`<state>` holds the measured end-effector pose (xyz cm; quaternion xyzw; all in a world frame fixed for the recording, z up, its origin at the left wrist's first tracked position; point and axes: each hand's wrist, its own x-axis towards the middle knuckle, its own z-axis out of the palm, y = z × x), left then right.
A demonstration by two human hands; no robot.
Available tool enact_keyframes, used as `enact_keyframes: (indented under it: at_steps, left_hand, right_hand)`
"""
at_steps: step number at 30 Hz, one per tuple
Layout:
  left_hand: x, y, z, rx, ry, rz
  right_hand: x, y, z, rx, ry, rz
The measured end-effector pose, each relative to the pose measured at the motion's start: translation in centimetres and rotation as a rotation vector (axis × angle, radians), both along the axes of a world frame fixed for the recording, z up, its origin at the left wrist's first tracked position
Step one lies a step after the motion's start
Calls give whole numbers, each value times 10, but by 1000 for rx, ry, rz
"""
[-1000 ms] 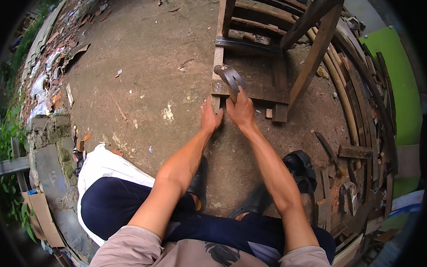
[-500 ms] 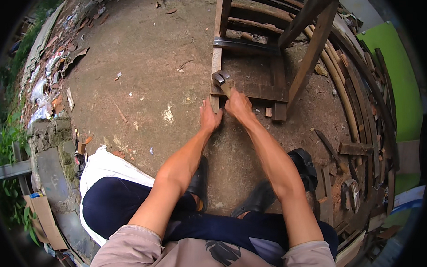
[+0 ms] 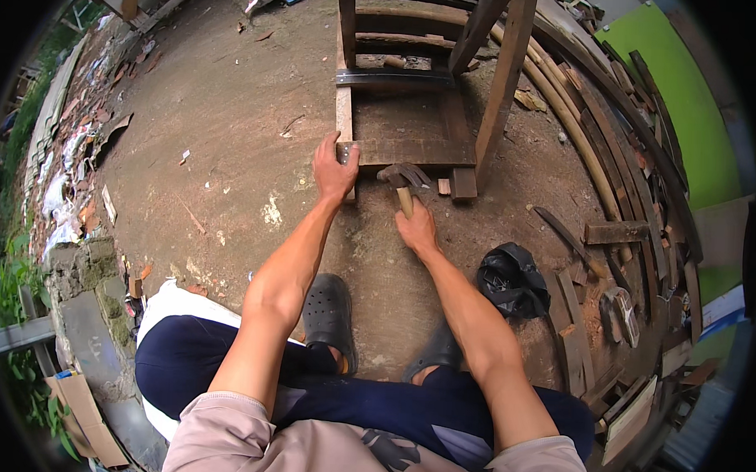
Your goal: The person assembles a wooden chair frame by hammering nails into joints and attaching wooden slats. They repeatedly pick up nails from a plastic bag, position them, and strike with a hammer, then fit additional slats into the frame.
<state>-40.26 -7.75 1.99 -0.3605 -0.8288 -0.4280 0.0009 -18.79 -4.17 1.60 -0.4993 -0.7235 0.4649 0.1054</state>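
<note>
A wooden frame (image 3: 406, 152) of rough boards, with upright legs, lies on the ground ahead of me. My left hand (image 3: 336, 175) grips its near left corner, fingers and thumb around the joint of crosspiece and side rail. A few small shiny spots, perhaps nail heads, show between thumb and fingers. My right hand (image 3: 417, 229) is wrapped round the wooden handle of a claw hammer (image 3: 403, 175). The dark hammer head hangs just on my side of the crosspiece, right of my left hand, and seems not to be striking anything.
A curved blade with a wooden handle (image 3: 569, 240) lies on the right, near a black plastic bag (image 3: 514, 282). Long poles and boards (image 3: 589, 160) are piled beyond. On my left stand a broken block wall (image 3: 88, 309) and a white sack (image 3: 188, 303).
My left hand has moved from the rail's near end up onto the frame's corner. The hammer has come away from that corner, to the right and nearer me. The whole view has shifted.
</note>
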Motion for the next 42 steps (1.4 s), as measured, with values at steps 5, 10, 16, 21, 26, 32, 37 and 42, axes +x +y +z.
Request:
enact_keyframes:
  at_steps: [5, 10, 16, 21, 26, 32, 37, 42]
  left_hand:
    - [6, 78, 42, -676, 60, -717]
    - [30, 134, 53, -1087, 74, -918]
    - [27, 161, 24, -1120, -216, -717]
    - [45, 153, 19, -1047, 49, -623]
    - [49, 150, 3, -933, 122, -703]
    - [27, 158, 18, -983, -10, -597]
    - [33, 161, 14, -1042, -37, -591]
    - [51, 161, 12, -1066, -53, -576]
  right_hand:
    - [39, -29, -2, -198, -176, 23]
    - [75, -45, -7, -226, -180, -14]
    - [88, -65, -18, -262, -174, -129]
    - [86, -76, -21, -310, -162, -183]
    - [88, -78, -21, -314, -140, -213]
    - [81, -73, -27, -267, -110, -187]
    - [83, -69, -29, -322, -139, -198]
    - [92, -61, -21, -416, -222, -165]
